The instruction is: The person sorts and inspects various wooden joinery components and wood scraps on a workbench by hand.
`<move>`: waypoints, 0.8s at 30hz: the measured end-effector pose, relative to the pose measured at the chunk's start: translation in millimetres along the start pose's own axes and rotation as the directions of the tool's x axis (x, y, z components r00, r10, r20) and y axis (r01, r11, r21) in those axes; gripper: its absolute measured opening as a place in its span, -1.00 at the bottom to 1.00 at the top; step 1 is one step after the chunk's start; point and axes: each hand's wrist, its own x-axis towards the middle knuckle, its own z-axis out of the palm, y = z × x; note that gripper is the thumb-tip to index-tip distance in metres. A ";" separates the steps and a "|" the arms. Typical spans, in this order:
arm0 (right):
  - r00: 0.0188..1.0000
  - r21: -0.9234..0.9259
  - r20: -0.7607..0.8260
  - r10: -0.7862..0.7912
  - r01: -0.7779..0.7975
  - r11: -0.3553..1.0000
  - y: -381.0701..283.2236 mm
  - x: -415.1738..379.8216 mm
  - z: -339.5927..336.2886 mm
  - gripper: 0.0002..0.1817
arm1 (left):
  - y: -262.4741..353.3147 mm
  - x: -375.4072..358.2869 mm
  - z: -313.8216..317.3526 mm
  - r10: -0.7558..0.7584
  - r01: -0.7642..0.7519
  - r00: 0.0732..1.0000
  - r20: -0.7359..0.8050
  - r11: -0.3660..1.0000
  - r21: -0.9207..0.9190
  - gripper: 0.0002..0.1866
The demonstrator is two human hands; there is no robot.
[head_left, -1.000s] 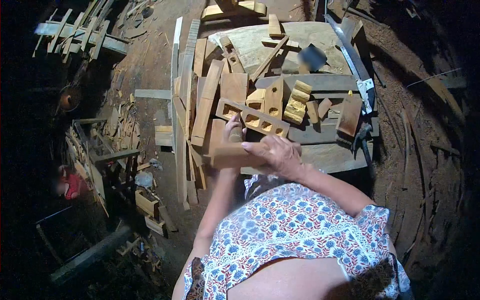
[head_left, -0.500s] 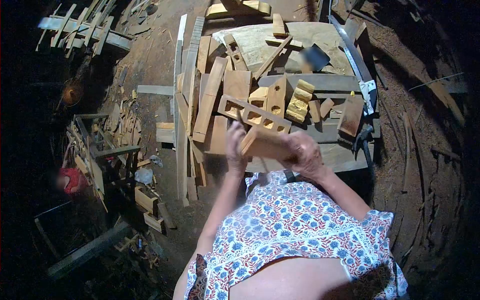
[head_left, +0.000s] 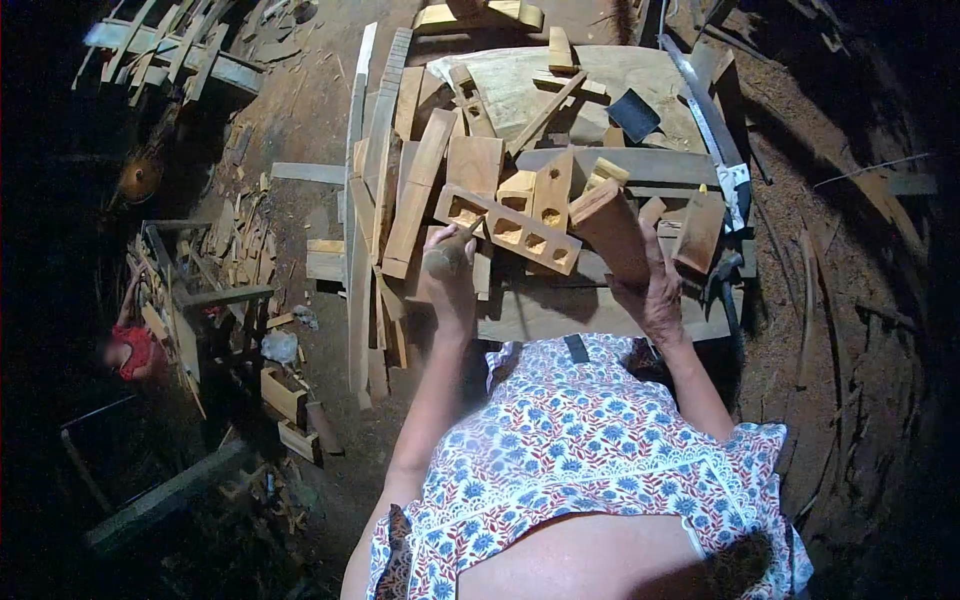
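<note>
Wooden stock is spread over a low work surface (head_left: 600, 312), with a broad pale slab (head_left: 640, 80) at its far side and long planks (head_left: 380, 150) laid along its left side. A handsaw (head_left: 705, 110) is noted at the right edge. Near the middle, a recessed block (head_left: 520, 247) is laid at a slant over other pieces; four openings are cut in a row along its upper face, and pale, rough wood is seen inside them. Whether loose chips are contained there cannot be told. Beside it, an upright-grained piece (head_left: 552, 190) is seen with small cut holes. A solid wooden block (head_left: 608, 235) is gripped at its right side by the right hand (head_left: 655, 295), with the fingers wrapped along it and the block raised to the right of the recessed block. A slim-tipped hand tool (head_left: 450, 256) is held in the left hand (head_left: 447, 275), the fingers closed around its thick handle; its narrow end is directed away from the body and to the right, over the leftmost opening's near edge. Contact between tip and wood cannot be confirmed. Both forearms are extended forward from the body, the left held nearly straight ahead and the right angled inward, with the hands well apart and the right palm turned toward the left.
</note>
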 end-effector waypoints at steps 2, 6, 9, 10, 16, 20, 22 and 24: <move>0.998 0.022 0.036 0.042 -0.043 0.999 -5.8 1.1 2.6 0.02 | -4.7 0.9 -0.7 -0.042 0.041 0.999 0.003 0.984 -0.173 -0.71; 0.995 0.152 0.061 -0.080 0.070 0.986 -45.6 26.6 6.2 -0.04 | 2.1 1.4 2.0 -0.116 0.115 0.993 0.006 0.972 -0.205 -0.67; 0.947 0.365 -0.005 -0.320 0.300 0.882 -68.5 38.6 28.3 -0.12 | -7.2 -4.3 1.4 -0.083 0.105 0.989 0.121 0.976 -0.190 -0.69; 0.921 0.370 0.009 -0.390 0.360 0.857 -74.5 41.2 36.2 -0.14 | -14.0 -6.0 3.4 -0.080 0.103 0.989 0.125 0.976 -0.190 -0.69; 0.921 0.216 0.245 -0.302 0.251 0.943 -97.2 52.4 54.6 -0.12 | -1.0 -2.4 13.3 -0.191 0.177 0.982 0.009 0.889 -0.422 -0.64; 0.891 0.368 0.182 -0.417 0.331 0.869 -102.3 57.2 49.6 -0.11 | -41.0 -13.5 20.2 -0.145 0.137 0.989 -0.011 0.956 -0.261 -0.63; 0.883 0.222 0.243 -0.402 0.353 0.909 -81.4 50.6 69.8 -0.15 | -4.7 -6.1 10.7 -0.227 0.238 0.971 0.071 0.925 -0.298 -0.66; 0.872 0.142 0.299 -0.387 0.360 0.922 -84.5 43.9 66.0 -0.16 | 24.4 -4.9 6.7 -0.269 0.278 0.956 0.118 0.698 -0.660 -0.64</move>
